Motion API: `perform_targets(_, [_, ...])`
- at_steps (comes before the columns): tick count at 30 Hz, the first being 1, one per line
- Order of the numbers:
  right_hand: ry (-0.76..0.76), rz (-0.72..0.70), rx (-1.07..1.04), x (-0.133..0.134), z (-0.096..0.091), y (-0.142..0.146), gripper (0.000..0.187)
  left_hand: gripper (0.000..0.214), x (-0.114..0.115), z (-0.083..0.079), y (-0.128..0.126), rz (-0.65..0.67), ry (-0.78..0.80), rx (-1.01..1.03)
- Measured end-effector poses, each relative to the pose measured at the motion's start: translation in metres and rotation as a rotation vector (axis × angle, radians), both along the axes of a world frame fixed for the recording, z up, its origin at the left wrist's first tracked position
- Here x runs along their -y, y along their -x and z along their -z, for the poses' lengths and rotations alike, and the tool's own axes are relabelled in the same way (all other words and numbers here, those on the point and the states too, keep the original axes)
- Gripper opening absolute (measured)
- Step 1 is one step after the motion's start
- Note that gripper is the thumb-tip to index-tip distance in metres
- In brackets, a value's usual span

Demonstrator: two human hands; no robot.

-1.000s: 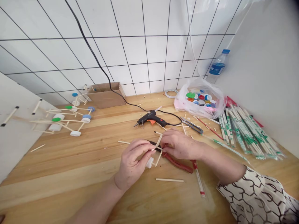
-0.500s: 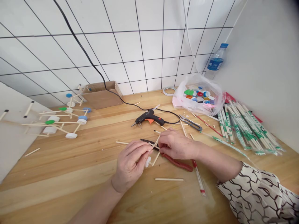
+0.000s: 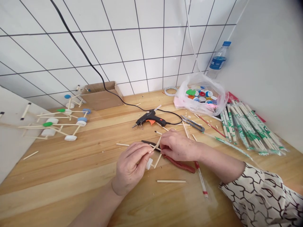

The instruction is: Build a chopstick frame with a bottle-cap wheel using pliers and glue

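Between my two hands is a small frame of wooden sticks (image 3: 157,161) with a white bottle cap (image 3: 149,163) at its lower left. My left hand (image 3: 133,165) pinches one stick of it between thumb and fingertips. My right hand (image 3: 177,145) has its fingers closed on the frame's other side, and they hide part of the sticks. A short stick end with a dark tip (image 3: 158,132) shows just above my right fingers. Partly beneath the hands lie pliers with red handles (image 3: 181,165) and dark jaws. A loose wooden stick (image 3: 171,181) rests in front of them.
Behind the hands lies a black glue gun (image 3: 151,119) with a cord. Grey snips (image 3: 193,123), a bag of bottle caps (image 3: 201,96) and wrapped chopsticks (image 3: 251,127) are to the right. Stick models with cap wheels (image 3: 59,124) and a cardboard box (image 3: 101,97) stand left.
The view has shifted slightly, so the background sits a little further left. Both hands keep their grip on the stick frame, with hardly any movement.
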State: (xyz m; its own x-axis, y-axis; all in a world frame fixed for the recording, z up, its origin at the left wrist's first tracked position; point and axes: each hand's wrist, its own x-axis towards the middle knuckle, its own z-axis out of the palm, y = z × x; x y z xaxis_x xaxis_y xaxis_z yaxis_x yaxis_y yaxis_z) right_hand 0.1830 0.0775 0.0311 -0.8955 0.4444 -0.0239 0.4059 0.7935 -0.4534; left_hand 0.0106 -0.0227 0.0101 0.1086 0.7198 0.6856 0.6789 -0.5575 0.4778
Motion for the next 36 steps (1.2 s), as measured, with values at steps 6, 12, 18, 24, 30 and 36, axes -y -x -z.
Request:
perform_targets(6, [-0.002,-0.005,0.017,0.0007,-0.0024,0.0016,0.008,0.016,0.0001,0.0000,0.0002,0.005,0.006,-0.003])
perform_targets(12, [-0.004,-0.008,0.024,0.0010,-0.0024,0.0019,0.008,0.015,-0.0002,0.0013,0.0014,0.002,0.014,-0.002])
perform_targets(18, [-0.002,-0.007,0.019,0.0009,-0.0018,0.0018,0.008,0.016,0.0007,0.0027,0.0028,0.010,0.040,0.009])
perform_targets(24, [0.008,-0.006,0.026,0.0012,-0.0034,0.0015,0.008,0.015,0.0008,0.0022,0.0026,0.013,0.049,0.005])
perform_targets(30, [0.003,-0.007,0.000,0.0007,0.0000,0.0003,0.007,0.017,0.0009,0.0021,0.0037,0.029,0.038,-0.025])
perform_targets(36, [0.019,-0.018,-0.007,-0.0006,-0.0019,0.0003,0.008,0.017,0.0003,0.0021,0.0041,0.034,0.023,-0.043])
